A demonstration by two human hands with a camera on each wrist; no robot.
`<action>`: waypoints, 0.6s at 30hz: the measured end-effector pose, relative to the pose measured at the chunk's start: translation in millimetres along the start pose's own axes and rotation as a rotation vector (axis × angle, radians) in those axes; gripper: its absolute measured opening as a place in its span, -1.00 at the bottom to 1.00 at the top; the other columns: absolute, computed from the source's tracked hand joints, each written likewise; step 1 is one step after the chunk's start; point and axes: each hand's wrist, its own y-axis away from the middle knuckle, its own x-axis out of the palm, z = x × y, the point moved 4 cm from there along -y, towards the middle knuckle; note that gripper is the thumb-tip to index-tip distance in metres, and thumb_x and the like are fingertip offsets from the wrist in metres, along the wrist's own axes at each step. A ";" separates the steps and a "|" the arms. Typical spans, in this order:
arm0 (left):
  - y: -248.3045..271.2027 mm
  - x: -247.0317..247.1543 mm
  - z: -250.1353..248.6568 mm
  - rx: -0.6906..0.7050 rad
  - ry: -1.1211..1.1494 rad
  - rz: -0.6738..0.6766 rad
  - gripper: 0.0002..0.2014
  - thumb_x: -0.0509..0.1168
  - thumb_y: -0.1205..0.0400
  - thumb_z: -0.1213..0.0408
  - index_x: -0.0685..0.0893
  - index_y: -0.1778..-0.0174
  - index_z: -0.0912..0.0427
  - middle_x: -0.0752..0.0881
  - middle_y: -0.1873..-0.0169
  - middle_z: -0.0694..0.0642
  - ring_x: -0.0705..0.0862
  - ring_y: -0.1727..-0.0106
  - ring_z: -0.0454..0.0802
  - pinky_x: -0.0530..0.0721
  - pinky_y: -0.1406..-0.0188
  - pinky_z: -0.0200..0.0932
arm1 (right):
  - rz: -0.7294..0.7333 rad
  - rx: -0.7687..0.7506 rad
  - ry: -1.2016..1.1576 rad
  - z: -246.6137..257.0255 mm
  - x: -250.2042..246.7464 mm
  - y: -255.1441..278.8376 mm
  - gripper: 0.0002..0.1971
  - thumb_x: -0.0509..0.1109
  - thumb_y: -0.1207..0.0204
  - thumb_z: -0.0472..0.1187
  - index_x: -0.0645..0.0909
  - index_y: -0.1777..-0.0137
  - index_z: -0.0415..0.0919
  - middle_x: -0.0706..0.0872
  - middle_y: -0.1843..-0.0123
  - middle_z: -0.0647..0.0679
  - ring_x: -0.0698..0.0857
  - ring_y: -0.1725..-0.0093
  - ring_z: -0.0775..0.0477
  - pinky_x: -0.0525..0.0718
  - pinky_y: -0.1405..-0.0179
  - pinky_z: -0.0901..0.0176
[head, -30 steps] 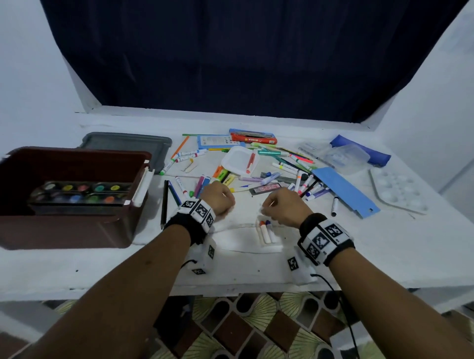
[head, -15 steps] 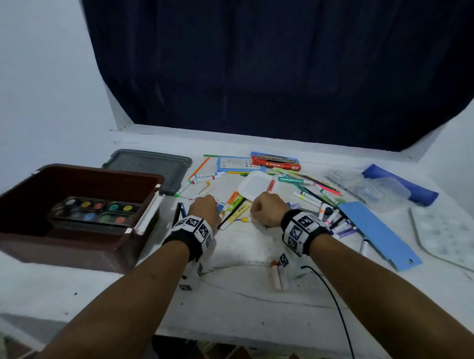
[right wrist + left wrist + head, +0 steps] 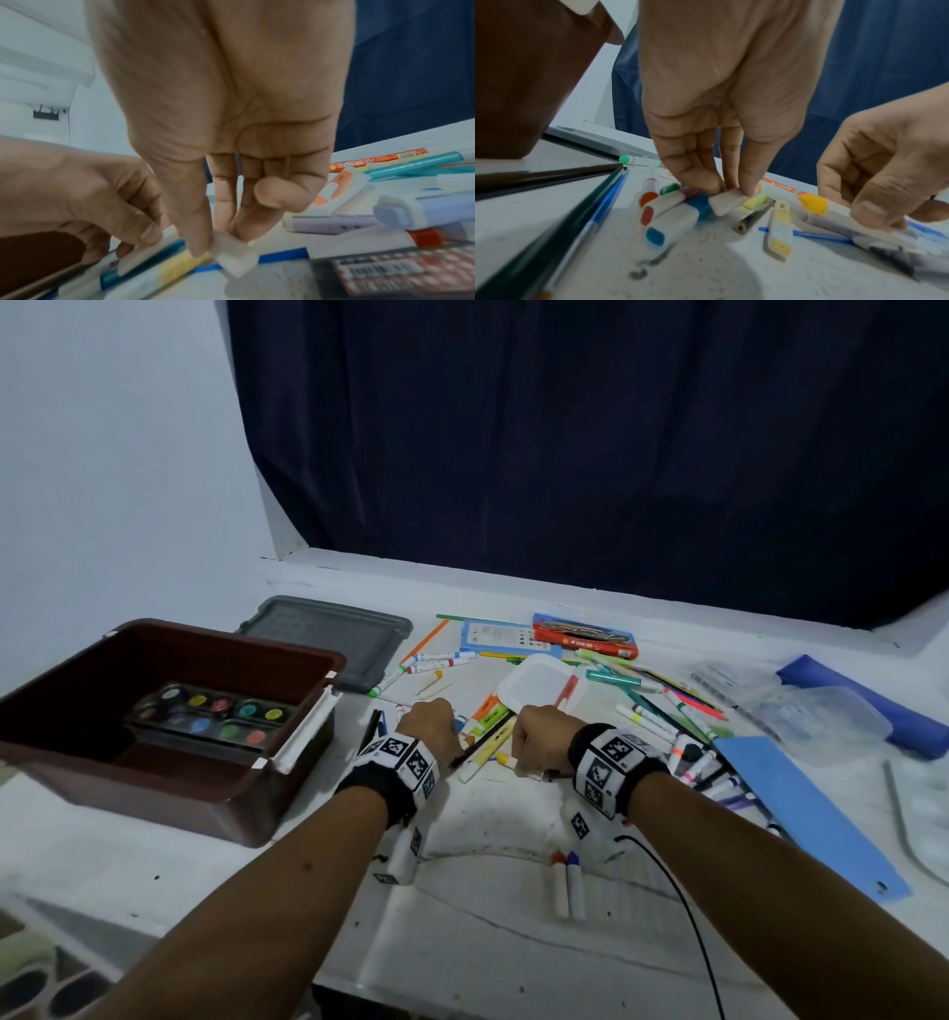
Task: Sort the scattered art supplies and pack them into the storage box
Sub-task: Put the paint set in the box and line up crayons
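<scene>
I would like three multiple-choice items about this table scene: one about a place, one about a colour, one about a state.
1. Where does the watercolour paint set lie?
A. inside the brown storage box
B. on the grey lid
C. under the blue folder

2. What colour is the cap end of the marker nearest the left wrist camera?
A. pink
B. blue
C. black

3. What is the left hand doing?
A. lying flat on the table
B. gripping the box rim
C. pinching a small white piece

Key: 1 A, the head view shows the paints within the box walls; 2 B, its end is blue; 3 C, thumb and fingertips close on the piece.
</scene>
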 end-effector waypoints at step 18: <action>40.9 0.8 -10.3 0.194 0.486 0.035 -0.90 0.46 -0.49 0.37 0.73 0.12 0.27 0.76 0.29 0.25 0.75 0.30 0.21 0.81 0.16 0.05 | -0.306 0.050 -0.412 -14.6 -2.7 65.8 -0.86 0.62 -0.38 -0.25 0.74 0.14 -0.25 0.75 0.39 -0.03 0.69 0.42 0.07 0.62 0.44 0.23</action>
